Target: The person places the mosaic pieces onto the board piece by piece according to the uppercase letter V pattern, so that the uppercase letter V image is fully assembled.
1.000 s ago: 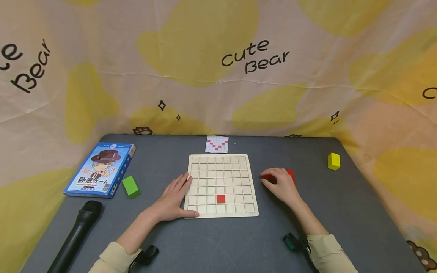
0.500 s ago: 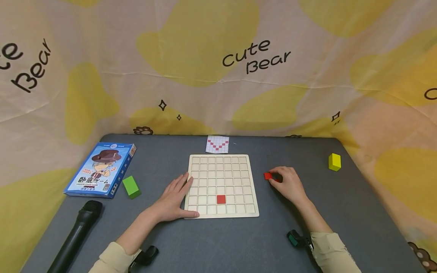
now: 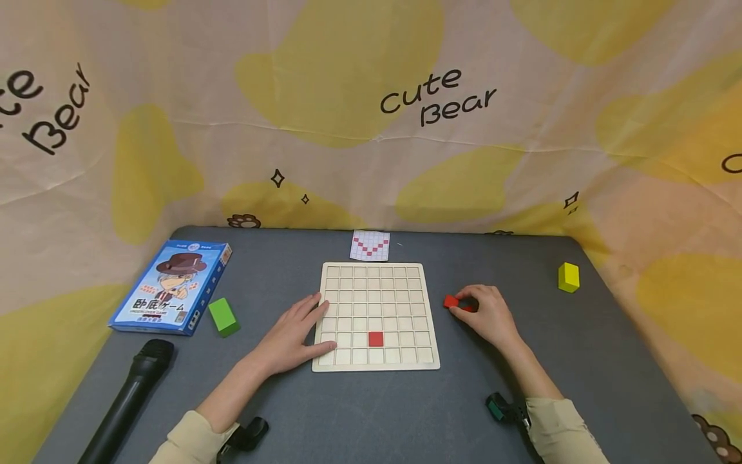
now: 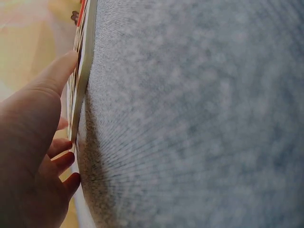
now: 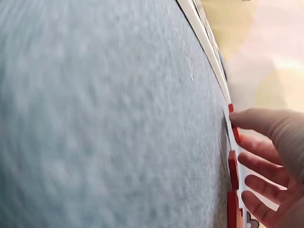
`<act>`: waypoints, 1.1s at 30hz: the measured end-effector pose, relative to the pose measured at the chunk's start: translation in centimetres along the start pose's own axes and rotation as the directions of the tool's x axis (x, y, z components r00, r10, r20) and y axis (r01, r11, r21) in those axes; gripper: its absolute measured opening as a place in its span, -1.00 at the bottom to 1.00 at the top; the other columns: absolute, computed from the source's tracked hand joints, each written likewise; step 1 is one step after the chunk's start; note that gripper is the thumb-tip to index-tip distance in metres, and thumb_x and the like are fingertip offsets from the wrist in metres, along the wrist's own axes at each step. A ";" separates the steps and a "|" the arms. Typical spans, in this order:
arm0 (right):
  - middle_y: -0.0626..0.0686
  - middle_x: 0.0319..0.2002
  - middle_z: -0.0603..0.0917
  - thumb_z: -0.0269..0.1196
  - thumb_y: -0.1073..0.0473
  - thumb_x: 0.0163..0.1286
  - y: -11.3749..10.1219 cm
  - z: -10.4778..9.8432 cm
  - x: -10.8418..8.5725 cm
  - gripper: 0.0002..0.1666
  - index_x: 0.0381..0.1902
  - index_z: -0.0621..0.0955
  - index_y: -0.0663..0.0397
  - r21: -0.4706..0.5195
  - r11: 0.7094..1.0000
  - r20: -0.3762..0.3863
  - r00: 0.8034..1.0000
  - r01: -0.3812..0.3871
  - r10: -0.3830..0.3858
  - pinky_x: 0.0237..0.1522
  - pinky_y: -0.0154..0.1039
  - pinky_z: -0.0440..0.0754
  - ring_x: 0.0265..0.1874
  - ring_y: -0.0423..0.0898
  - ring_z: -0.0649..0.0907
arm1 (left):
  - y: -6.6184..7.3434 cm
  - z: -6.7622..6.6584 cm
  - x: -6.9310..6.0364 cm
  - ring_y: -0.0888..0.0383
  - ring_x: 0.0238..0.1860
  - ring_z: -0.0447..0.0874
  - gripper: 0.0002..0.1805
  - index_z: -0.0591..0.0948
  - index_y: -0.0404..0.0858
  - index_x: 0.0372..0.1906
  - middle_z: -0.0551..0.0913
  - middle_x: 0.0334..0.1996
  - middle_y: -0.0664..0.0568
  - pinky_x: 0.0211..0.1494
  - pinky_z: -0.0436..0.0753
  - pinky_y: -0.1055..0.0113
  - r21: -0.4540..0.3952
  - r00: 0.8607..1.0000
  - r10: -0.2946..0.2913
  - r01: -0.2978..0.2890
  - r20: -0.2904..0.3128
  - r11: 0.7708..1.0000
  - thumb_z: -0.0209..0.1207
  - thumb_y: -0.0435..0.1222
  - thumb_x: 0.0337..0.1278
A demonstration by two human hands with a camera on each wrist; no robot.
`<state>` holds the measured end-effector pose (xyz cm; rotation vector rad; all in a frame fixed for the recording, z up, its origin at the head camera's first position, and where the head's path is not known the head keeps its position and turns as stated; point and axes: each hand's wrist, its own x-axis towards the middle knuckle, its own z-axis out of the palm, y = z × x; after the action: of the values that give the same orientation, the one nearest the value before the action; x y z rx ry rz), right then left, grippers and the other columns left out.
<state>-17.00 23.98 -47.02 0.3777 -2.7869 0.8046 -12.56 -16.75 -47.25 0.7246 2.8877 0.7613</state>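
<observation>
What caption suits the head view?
Left hand rests on a gridded board bearing one red tile; right hand pinches another red tile alongside.

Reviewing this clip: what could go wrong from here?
The flat red square tile pinched by the right hand might slip loose. The same hand could knock the other flat red tiles close by. The left hand, resting on the pale wooden grid board, might nudge it out of place.

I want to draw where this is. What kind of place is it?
Probably an indoor play corner: a gray table holds a gridded board and a blue picture box, and a "Cute Bear" cloth hangs behind it.
</observation>
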 end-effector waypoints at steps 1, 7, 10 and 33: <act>0.18 -0.11 0.69 0.49 0.18 0.10 -0.2 0.1 0.0 -0.74 -0.26 0.71 0.16 0.012 1.000 -0.003 1.000 0.007 -0.007 0.05 0.12 0.45 -0.02 0.20 0.52 | 0.0 0.0 0.0 -0.18 0.48 0.03 -0.08 0.25 -0.26 0.48 0.11 0.49 -0.20 0.37 0.17 -0.23 0.006 1.000 -0.001 0.001 -0.002 1.000 0.21 0.18 0.16; 0.11 -0.15 0.70 0.50 0.14 0.10 -1.7 0.9 0.1 -0.73 -0.25 0.72 0.11 0.088 0.995 -0.004 0.999 0.036 -0.036 0.07 0.08 0.44 -0.04 0.14 0.55 | 0.1 0.1 0.1 -0.18 0.48 0.02 -0.08 0.21 -0.27 0.49 0.07 0.51 -0.18 0.38 0.16 -0.22 0.004 1.000 -0.013 0.013 0.020 1.000 0.18 0.18 0.20; 0.08 -0.15 0.70 0.51 0.12 0.09 -2.7 1.4 0.2 -0.71 -0.24 0.72 0.07 0.122 0.992 0.005 0.999 0.038 -0.039 0.04 0.05 0.45 -0.04 0.11 0.55 | 0.2 0.2 0.1 -0.17 0.49 0.00 -0.08 0.20 -0.27 0.50 0.06 0.51 -0.17 0.39 0.14 -0.21 -0.003 1.000 -0.015 0.015 0.028 1.000 0.17 0.17 0.21; -0.11 -0.20 0.68 0.47 0.10 0.12 -11.7 6.5 0.7 -0.79 -0.27 0.72 -0.05 0.228 0.958 0.167 0.963 0.171 -0.212 0.01 -0.15 0.48 -0.11 -0.11 0.53 | 0.1 0.4 -0.2 -0.19 0.48 0.00 -0.09 0.18 -0.28 0.50 0.04 0.52 -0.19 0.40 0.13 -0.20 0.004 1.000 -0.017 0.017 0.026 1.000 0.16 0.15 0.23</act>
<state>-15.03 10.75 -46.52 0.7903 -2.7815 1.0719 -12.33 -16.60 -47.53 0.7038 2.8696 0.7388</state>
